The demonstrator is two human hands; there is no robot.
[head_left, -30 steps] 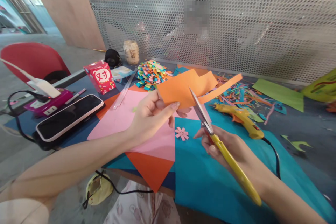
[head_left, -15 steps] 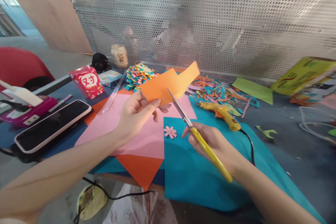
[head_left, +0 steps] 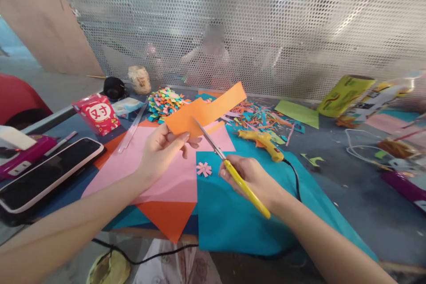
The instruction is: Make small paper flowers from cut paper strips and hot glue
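Observation:
My left hand (head_left: 163, 151) pinches an orange sheet of paper (head_left: 183, 120) by its lower left part, thumb in front. A partly cut strip of that paper sticks out to the upper right. In my right hand (head_left: 249, 175) are yellow-handled scissors (head_left: 241, 182), their blade tips lying at the orange paper. Below the hands, a small pink paper flower (head_left: 204, 169) rests on a blue-green sheet (head_left: 233, 222). A large pink sheet (head_left: 159, 186) lies under my left hand, with a darker orange sheet (head_left: 166, 217) beneath it.
A yellow glue gun (head_left: 262, 142) lies right of the scissors, its cord trailing. Behind are a heap of folded paper pieces (head_left: 164, 102) and shredded strips (head_left: 259, 115). To the left sit a phone (head_left: 49, 173) and a red packet (head_left: 96, 113). A perforated metal panel (head_left: 266, 22) stands behind.
The view has turned right, so the scene sits farther left. The cut strip on the orange paper looks longer and less bent back, with the scissors still at the paper.

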